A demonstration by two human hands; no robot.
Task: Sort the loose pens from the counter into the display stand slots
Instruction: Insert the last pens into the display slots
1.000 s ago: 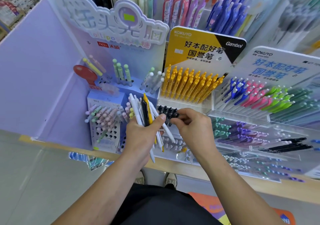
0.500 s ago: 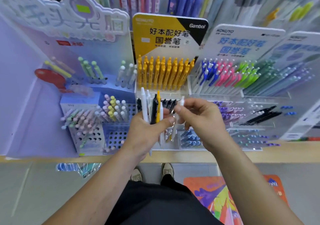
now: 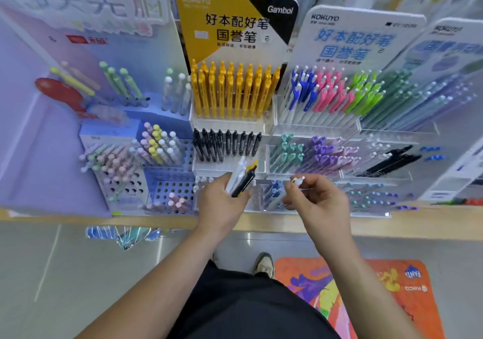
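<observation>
My left hand [image 3: 222,205] grips a bundle of loose pens [image 3: 241,176], white, black and yellow ones, tips pointing up toward the stand. My right hand [image 3: 317,202] pinches a single clear white-capped pen [image 3: 290,192] just to the right, in front of the lowest tier. The clear acrylic display stand [image 3: 269,127] rises behind both hands. It holds a row of yellow pens [image 3: 232,90] on top and a row of black pens [image 3: 226,145] below. The bottom slots behind my hands are partly hidden.
A blue perforated stand [image 3: 170,182] with pastel pens sits to the left. Blue, pink and green pens [image 3: 337,93] fill the stand to the right, with teal and purple pens [image 3: 311,153] below. The wooden counter edge [image 3: 418,223] runs across. An orange floor mat [image 3: 366,294] lies below.
My right hand has pulled one white-capped pen away from the bundle to the right. My left hand has lowered the bundle. The view has shifted right and closer to the stand.
</observation>
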